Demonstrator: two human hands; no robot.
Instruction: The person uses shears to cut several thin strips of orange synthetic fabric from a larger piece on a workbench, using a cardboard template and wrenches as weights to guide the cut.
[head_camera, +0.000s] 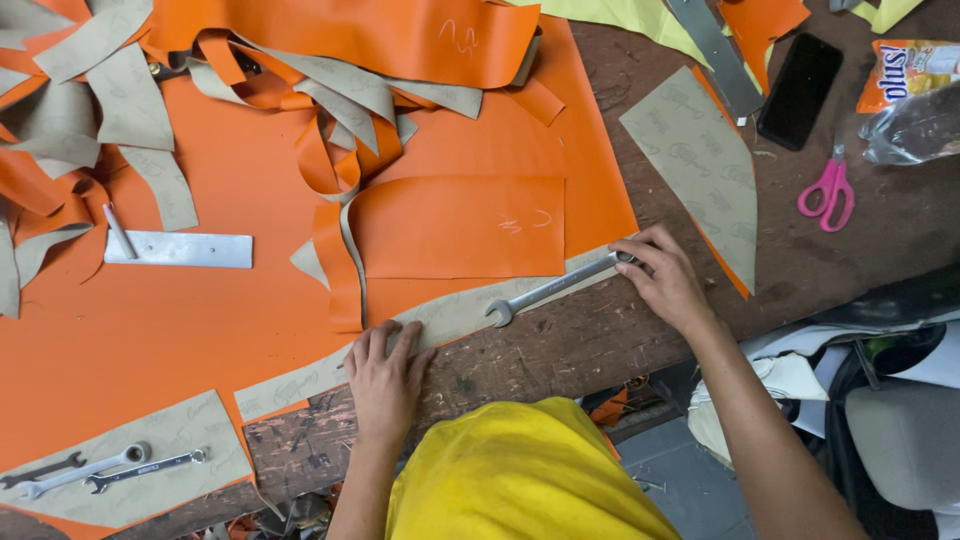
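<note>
Head view, contents ordered large to small, placed relative to the orange sheet:

Workbench (640, 330): dark scarred wood, bare along the near edge and to the right of the orange sheet.

Orange sheet (180, 320): large, lies flat over most of the bench; its near edge is turned over, showing a tan backing strip (440, 322) that runs diagonally.

Cut orange panel (460, 228): rectangular, lies on top of the orange sheet, just beyond the tan strip.

Tan offcut (700, 160): angular piece off the sheet's right edge.

Metal bar (185, 249): flat, on the sheet's left part.

Wrench (555, 288): long axis diagonal along the tan strip, open jaw end toward the left hand, other end under the right hand.

Small wrenches (100, 470): three, on a tan piece at the sheet's near-left corner, well apart from both hands.

Pink scissors (828, 195): on bare wood, well right of the sheet.

Black phone (800, 90): beyond the scissors.

Right hand (668, 282): nearer hand to the wrench; fingers curled loosely over its far end, touching it.

Left hand (385, 375): fingers together and flat, pressing the tan strip at the sheet's near edge, holding nothing; near the wrench's jaw end but apart from it.
</note>
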